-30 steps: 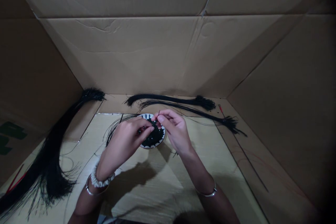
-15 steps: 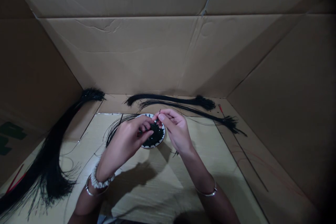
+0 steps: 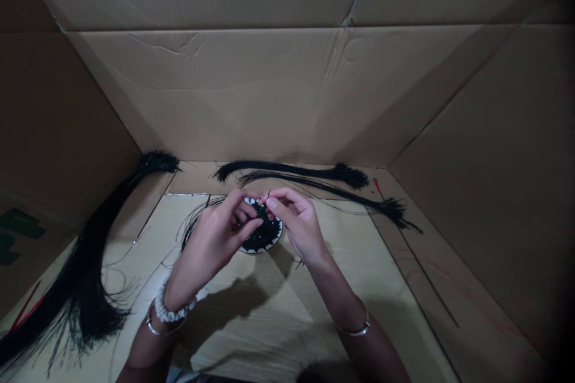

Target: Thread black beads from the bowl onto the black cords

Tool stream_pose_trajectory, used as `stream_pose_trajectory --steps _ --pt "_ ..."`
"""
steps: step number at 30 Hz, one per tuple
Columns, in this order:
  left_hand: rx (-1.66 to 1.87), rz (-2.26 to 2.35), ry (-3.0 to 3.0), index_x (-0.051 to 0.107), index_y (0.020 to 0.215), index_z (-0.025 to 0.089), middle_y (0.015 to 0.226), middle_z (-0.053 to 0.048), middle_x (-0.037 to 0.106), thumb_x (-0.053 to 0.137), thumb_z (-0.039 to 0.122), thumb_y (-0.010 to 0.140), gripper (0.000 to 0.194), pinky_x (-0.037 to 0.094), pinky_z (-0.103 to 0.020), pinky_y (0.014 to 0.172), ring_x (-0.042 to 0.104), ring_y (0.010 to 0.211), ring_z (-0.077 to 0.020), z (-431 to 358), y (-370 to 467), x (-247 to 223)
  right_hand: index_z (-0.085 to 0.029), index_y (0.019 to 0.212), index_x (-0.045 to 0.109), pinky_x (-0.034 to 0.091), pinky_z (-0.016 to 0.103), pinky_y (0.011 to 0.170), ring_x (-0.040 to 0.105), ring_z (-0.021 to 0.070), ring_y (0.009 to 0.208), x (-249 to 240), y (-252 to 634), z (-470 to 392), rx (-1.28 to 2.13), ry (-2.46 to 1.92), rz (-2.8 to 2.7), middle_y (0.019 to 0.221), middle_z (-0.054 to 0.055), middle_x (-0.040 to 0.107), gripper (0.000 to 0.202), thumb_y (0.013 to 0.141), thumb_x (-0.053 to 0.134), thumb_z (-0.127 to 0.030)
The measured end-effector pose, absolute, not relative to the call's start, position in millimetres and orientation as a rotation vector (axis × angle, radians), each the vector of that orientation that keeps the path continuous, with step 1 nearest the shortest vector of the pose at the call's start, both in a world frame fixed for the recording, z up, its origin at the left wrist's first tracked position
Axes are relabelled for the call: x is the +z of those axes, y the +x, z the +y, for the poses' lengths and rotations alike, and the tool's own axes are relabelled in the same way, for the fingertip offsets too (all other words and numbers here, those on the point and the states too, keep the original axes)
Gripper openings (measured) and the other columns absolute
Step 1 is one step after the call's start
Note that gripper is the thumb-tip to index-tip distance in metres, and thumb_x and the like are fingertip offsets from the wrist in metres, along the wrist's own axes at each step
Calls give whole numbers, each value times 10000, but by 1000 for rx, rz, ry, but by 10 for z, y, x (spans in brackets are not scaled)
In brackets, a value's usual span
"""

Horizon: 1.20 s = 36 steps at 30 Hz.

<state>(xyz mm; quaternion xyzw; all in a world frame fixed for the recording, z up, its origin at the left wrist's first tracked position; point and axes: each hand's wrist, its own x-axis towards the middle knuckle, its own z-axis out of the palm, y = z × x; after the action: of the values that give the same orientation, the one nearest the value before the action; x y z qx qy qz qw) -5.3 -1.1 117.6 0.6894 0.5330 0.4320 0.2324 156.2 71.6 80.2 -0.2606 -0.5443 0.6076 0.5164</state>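
Both my hands meet over a small bowl [image 3: 275, 243] with a pale, dark-patterned rim, filled with tiny black bits too small to name. Thumb and forefinger of my right hand [image 3: 302, 224] pinch a thin black strand [image 3: 268, 194], its tip sticking up. My left hand [image 3: 215, 239] is curled beside it, its forefinger reaching to the right fingertips and its thumb lower, over the bowl. What its folded fingers hold is hidden. Loose black strands [image 3: 191, 227] emerge behind the left hand.
A thick bundle of black strands [image 3: 90, 257] lies at the left. Two thinner bundles, an upper one [image 3: 287, 167] and a lower one [image 3: 314, 182], lie along the back cardboard wall [image 3: 251, 96]. A thin dark rod [image 3: 431, 281] and a red-tipped piece [image 3: 377, 184] are at right.
My right hand has shifted slightly left with the strand. The left forefinger has lifted and bent a little more; the bowl and bundles are unmoved.
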Motion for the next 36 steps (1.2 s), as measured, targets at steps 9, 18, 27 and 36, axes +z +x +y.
stream_pose_trajectory --steps 9,18,27,36 --pt "1191 1436 1892 563 1237 287 929 35 724 709 217 903 372 531 -220 699 656 759 -106 7 -66 1139 -254 899 725 488 246 679 627 119 711 822 1546 684 1528 -553 -1362 808 -12 736 119 867 759 -364" --pt "1140 1472 1907 580 1246 275 910 21 723 711 235 907 365 526 -242 698 662 759 -122 -12 -57 1181 -238 885 684 503 247 653 624 118 674 875 1534 675 1531 -532 -1370 782 -8 714 146 888 734 -375" --pt "1106 1500 1944 568 1254 281 880 33 714 684 259 928 346 515 -252 672 654 741 -124 1 -67 1148 -241 917 633 499 245 656 632 128 722 915 1553 646 1484 -554 -1449 779 -7 692 167 923 686 -399" --pt "1058 1519 1989 576 1261 249 883 -1 719 665 315 941 339 523 -269 681 662 740 -150 -17 -69 1186 -243 947 590 512 257 643 615 129 679 941 1563 651 1529 -558 -1469 789 -9 682 200 930 667 -427"
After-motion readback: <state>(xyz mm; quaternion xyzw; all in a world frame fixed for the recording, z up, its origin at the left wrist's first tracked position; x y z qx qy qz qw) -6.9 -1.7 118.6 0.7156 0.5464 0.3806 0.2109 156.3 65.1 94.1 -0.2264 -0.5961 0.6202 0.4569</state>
